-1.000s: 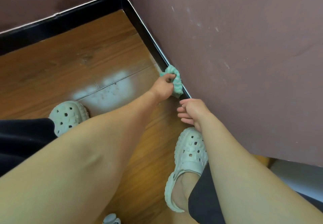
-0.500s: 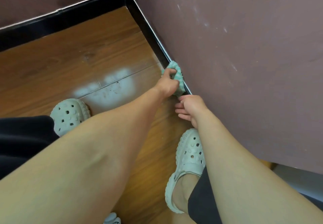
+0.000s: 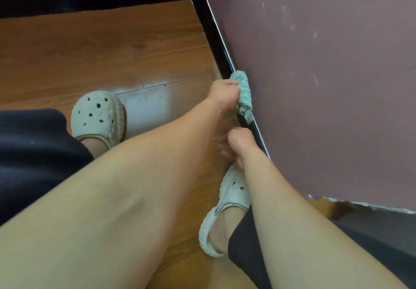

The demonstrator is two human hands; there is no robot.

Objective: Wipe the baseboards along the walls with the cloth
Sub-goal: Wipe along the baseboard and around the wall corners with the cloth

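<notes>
A crouching person's left hand (image 3: 222,92) bunches the green cloth (image 3: 243,96) in a firm grip, pressing it against the black baseboard (image 3: 216,38) to scrub; the right hand (image 3: 239,142) hangs loosely curled, empty.

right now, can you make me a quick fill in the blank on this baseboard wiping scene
The hand gripping the cloth is the person's ___ one.
The baseboard that the cloth touches is coloured ___.
The right hand holds ___.
Missing words: left, black, nothing.
</notes>
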